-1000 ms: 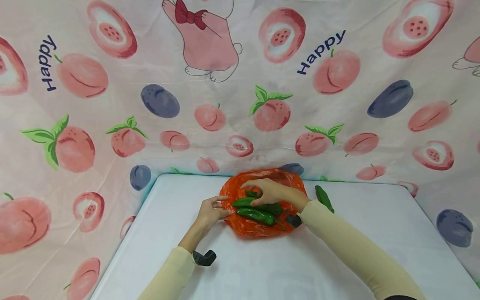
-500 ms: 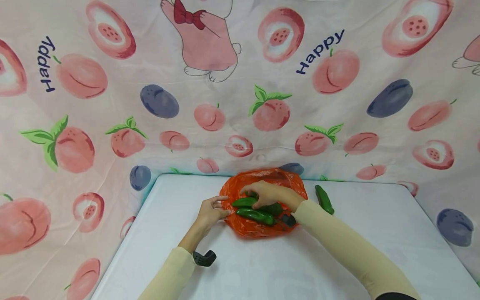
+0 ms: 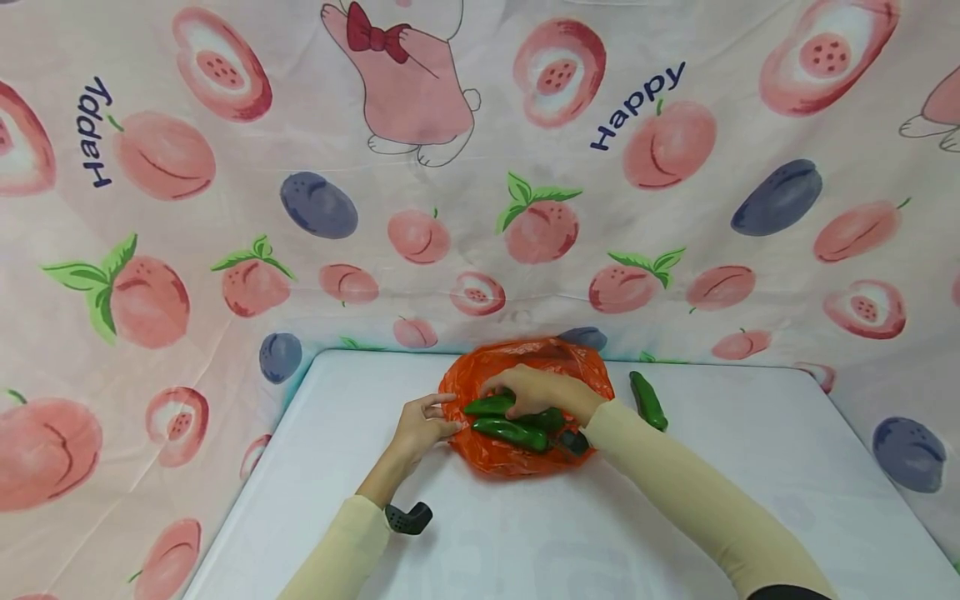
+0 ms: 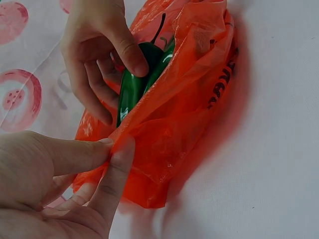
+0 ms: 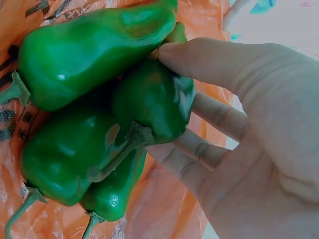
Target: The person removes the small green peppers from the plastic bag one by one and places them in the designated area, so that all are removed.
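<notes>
An orange-red plastic bag (image 3: 487, 462) lies spread at the far side of the white table, with several green peppers (image 3: 512, 433) in its opening. My left hand (image 3: 416, 427) pinches the bag's left rim between thumb and fingers, as the left wrist view shows. Over the peppers, my right hand (image 3: 536, 390) reaches in from the right. In the right wrist view its thumb presses one side of a stemmed green pepper (image 5: 154, 99), and its fingers curl behind the other side. More peppers (image 5: 65, 154) lie against that one. The right hand hides part of the pile in the head view.
A single green pepper (image 3: 648, 401) lies on the white table (image 3: 735, 450) to the right of the bag. Behind the table hangs a cloth (image 3: 480, 192) printed with peaches. Each wrist carries a small dark device (image 3: 408, 517).
My right hand has lowered slightly and drawn its thumb and fingers in on a pepper. The left hand stays at the bag's rim. The pepper outside the bag has not moved.
</notes>
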`<state>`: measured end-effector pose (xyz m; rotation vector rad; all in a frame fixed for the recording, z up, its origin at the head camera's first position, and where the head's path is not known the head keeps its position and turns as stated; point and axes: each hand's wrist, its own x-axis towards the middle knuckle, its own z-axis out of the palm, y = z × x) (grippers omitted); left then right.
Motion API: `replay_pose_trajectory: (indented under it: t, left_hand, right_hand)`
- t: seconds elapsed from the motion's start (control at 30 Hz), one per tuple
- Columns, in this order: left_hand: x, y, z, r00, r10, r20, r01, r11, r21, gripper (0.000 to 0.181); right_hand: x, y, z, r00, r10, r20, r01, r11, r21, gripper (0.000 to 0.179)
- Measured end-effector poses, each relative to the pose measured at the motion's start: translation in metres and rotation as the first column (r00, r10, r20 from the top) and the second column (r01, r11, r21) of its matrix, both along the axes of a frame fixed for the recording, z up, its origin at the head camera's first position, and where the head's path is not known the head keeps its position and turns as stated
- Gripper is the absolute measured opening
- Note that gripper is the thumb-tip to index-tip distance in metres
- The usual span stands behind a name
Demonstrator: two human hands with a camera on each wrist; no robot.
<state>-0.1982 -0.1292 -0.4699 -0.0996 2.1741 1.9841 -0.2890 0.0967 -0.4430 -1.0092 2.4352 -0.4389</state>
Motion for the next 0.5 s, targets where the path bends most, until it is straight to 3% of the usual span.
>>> replay_pose_trajectory:
  t: [0.13, 0.33, 0.5]
  left_hand:
    - [-0.004, -0.001, -0.006, 1.0, 0.0, 0.008, 0.0, 1.0, -0.002, 0.05]
    - [-0.014, -0.003, -0.027, 1.0, 0.025, 0.016, -0.025, 1.0, 0.003, 0.051]
    - [-0.015, -0.003, -0.03, 0.999, 0.038, 0.008, -0.038, 0.999, 0.006, 0.051]
  right_hand:
    - [0.001, 0.0, 0.0, 1.0, 0.005, 0.001, -0.005, 1.0, -0.003, 0.044]
    - [0.002, 0.001, 0.0, 1.0, -0.012, 0.01, 0.012, 1.0, 0.0, 0.042]
    - [0.001, 0.002, -0.002, 1.0, -0.019, 0.007, 0.019, 1.0, -0.007, 0.041]
